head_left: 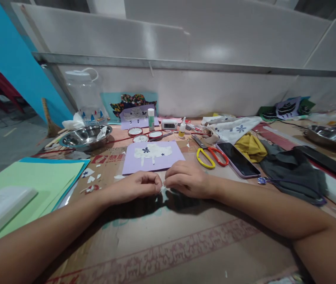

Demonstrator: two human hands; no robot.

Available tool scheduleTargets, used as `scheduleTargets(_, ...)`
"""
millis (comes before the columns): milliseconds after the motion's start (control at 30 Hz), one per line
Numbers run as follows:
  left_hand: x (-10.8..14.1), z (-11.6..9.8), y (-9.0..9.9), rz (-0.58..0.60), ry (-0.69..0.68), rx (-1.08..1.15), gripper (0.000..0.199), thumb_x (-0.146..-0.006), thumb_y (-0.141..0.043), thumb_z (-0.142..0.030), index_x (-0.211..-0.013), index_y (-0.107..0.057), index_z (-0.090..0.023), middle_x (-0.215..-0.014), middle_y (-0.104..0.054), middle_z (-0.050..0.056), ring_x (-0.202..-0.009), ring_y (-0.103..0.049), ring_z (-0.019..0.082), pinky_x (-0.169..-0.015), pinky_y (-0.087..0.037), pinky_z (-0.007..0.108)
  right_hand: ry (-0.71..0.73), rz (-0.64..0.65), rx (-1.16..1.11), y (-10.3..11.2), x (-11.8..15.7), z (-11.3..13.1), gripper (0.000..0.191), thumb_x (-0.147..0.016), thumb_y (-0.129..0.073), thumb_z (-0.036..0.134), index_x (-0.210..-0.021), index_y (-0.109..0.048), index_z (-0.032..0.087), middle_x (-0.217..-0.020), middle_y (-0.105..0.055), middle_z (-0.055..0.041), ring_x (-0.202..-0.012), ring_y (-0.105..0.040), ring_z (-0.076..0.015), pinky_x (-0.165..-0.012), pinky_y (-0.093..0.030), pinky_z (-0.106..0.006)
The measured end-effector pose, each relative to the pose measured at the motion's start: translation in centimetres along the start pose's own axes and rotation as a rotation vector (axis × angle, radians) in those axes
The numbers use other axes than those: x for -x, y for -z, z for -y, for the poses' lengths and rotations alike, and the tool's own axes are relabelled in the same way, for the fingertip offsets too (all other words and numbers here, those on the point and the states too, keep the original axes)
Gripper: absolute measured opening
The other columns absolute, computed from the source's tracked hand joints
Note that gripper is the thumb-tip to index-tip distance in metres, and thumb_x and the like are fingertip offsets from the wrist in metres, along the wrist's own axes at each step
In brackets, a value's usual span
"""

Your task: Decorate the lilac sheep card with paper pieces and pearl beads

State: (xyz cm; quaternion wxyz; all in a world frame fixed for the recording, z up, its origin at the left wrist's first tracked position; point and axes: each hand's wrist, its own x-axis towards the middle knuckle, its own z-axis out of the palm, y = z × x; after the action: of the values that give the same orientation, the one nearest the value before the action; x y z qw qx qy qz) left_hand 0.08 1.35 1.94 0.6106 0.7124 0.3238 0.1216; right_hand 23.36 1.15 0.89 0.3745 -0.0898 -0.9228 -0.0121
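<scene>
My left hand (144, 184) and my right hand (187, 179) meet low over the cardboard-covered table, fingertips nearly touching. Both are closed in a pinch. Something small and whitish shows between the fingertips, too small to name. Just beyond them lies a purple sheet of paper (129, 163), with a white cloth cut-out (156, 151) on it. Dark blue flowers mark the cut-out, and two narrow white strips stand below it. Several white scraps (91, 179) lie left of my left hand. Scissors (205, 150) with one yellow and one red handle rest beyond my right hand.
A phone (239, 159), yellow cloth (251, 146) and flowered white cloth (234, 128) are on the right. At the back stand a glue stick (151, 119), a small dropper bottle (182, 128) and a clear jug (85, 96). A metal bowl (81, 139) and green paper (52, 175) sit left.
</scene>
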Motion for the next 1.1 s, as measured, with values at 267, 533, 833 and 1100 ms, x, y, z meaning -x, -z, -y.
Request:
scheduleTargets(267, -0.4, 1.6, -0.5, -0.175, -0.114, 0.215, 0.049, -0.087, -0.062, -0.058, -0.119, -0.049, -0.023, -0.063, -0.040, -0.010, -0.049, -0.029, 0.007, -0.045, -0.019, 0.019, -0.507, -0.074, -0.322, 0.1, -0.1, -0.1, 0.004, -0.092, -0.055, 0.018, -0.090, -0.058, 0.018, -0.084, -0.065, -0.0051, -0.078, -0.063, -0.0155, -0.073, -0.053, -0.029)
scheduleTargets(533, -0.2, 1.5, -1.1, -0.499, -0.138, -0.070, 0.031, -0.092, -0.056, -0.050, -0.104, -0.056, -0.021, -0.068, -0.055, -0.006, -0.049, -0.041, 0.008, -0.046, -0.030, 0.020, -0.954, -0.058, -0.798, -0.5, 0.0, -0.9, 0.013, -0.087, -0.059, 0.030, -0.088, -0.052, 0.019, -0.077, -0.061, 0.0004, -0.069, -0.064, -0.0146, -0.064, -0.052, -0.028)
scheduleTargets(833, -0.1, 0.8, -1.1, -0.536, -0.141, -0.242, 0.026, -0.090, -0.057, -0.044, -0.087, -0.064, -0.019, -0.067, -0.060, -0.002, -0.058, -0.052, 0.012, -0.054, -0.039, 0.024, -0.950, 0.051, -0.728, -0.4, -0.3, -0.6, 0.009, -0.087, -0.058, 0.026, -0.086, -0.053, 0.019, -0.071, -0.063, 0.0009, -0.066, -0.063, -0.0136, -0.064, -0.049, -0.026)
scheduleTargets(1100, -0.3, 0.9, -1.1, -0.567, -0.148, -0.258, 0.028, -0.091, -0.054, -0.044, -0.085, -0.062, -0.018, -0.070, -0.060, -0.001, -0.064, -0.053, 0.014, -0.059, -0.041, 0.024, -0.944, 0.024, -0.789, -0.6, 0.0, -0.6, 0.018, -0.090, -0.062, 0.035, -0.089, -0.054, 0.019, -0.071, -0.065, 0.0010, -0.064, -0.064, -0.0132, -0.062, -0.051, -0.025)
